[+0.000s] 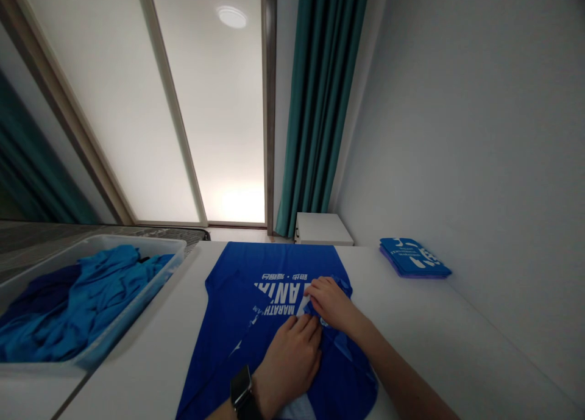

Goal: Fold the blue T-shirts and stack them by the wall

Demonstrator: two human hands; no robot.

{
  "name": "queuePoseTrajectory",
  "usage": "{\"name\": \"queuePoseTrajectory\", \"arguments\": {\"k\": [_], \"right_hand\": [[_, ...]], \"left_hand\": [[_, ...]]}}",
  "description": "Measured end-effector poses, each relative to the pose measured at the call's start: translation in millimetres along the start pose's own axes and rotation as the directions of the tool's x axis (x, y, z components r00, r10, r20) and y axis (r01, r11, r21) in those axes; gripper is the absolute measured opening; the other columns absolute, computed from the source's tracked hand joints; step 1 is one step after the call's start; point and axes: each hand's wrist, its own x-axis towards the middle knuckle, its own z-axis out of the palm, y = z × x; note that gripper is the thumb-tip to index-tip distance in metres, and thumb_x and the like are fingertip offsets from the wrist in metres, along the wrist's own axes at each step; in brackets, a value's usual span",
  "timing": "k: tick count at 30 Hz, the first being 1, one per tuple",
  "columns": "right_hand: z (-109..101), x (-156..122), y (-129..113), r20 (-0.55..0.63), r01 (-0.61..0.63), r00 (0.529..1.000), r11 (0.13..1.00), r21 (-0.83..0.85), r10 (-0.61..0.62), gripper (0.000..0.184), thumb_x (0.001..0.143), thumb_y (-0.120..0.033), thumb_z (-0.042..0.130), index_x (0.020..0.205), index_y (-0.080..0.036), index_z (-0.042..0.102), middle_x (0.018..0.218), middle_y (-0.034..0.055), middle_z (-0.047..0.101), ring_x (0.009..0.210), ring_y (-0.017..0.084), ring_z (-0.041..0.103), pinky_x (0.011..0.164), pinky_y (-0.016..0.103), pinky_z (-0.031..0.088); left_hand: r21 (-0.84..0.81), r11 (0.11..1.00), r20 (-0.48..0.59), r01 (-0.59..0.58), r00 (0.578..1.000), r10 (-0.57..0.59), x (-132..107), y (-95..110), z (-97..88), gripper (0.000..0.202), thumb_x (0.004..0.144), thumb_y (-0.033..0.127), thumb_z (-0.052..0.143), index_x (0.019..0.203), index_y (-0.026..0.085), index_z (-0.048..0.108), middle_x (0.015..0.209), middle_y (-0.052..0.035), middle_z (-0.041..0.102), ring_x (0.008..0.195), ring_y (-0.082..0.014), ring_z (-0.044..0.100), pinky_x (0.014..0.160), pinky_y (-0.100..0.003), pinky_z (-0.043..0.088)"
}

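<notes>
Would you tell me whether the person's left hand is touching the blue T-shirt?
Touching: the head view shows the left hand flat on the blue T-shirt.

Blue T-shirt (274, 267) on worktop (411, 322), white print inverted from this view. Large letters, partly covered, read "ANTA" (last letters uncertain). Below them, smaller "MARATH", cut off at the shirt's fold. A line of Chinese characters above is too small to read reliably. Folded blue stack (414, 257) near worktop's far right corner: white print, illegible.
</notes>
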Motion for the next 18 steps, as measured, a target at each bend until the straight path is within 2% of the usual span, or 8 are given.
{"name": "queuePoseTrajectory", "arguments": {"k": [7,13,18], "right_hand": [[2.4,-9.5,-5.8,-0.004,-0.05,0.999,0.999,-0.01,0.05,0.025,0.083,-0.004,0.047,0.097,-0.02,0.061,0.099,0.0048,0.06,0.099,0.02,0.051,0.091,0.033,0.037],[-6.1,-14.6,-5.0,0.014,-0.07,0.997,0.998,0.005,0.07,0.022,0.076,-0.003,0.048,0.086,-0.021,0.056,0.096,0.0038,0.058,0.094,0.02,0.051,0.086,0.032,0.038],[-11.9,-19.3,-4.4,-0.007,-0.056,0.998,0.998,0.037,0.056,0.022,0.074,-0.005,0.049,0.086,-0.022,0.055,0.093,0.0029,0.058,0.097,0.02,0.051,0.099,0.036,0.035]], "left_hand": [[-0.006,1.0,0.017,-0.001,1.0,0.001,-1.0,0.1,3.7,0.041,0.099,0.034,0.04,0.131,0.012,0.053,0.131,-0.0134,0.059,0.122,-0.027,0.051,0.101,-0.039,0.039],[-0.018,1.0,0.023,-0.013,1.0,0.013,-2.3,1.4,2.1,0.044,0.099,0.033,0.039,0.136,0.012,0.049,0.134,-0.0137,0.057,0.126,-0.0261,0.049,0.105,-0.039,0.037],[-0.009,1.0,0.017,-0.009,1.0,0.009,-1.9,2.2,2.6,0.044,0.099,0.033,0.04,0.136,0.01,0.049,0.133,-0.0146,0.057,0.126,-0.0268,0.049,0.105,-0.039,0.037]]}}
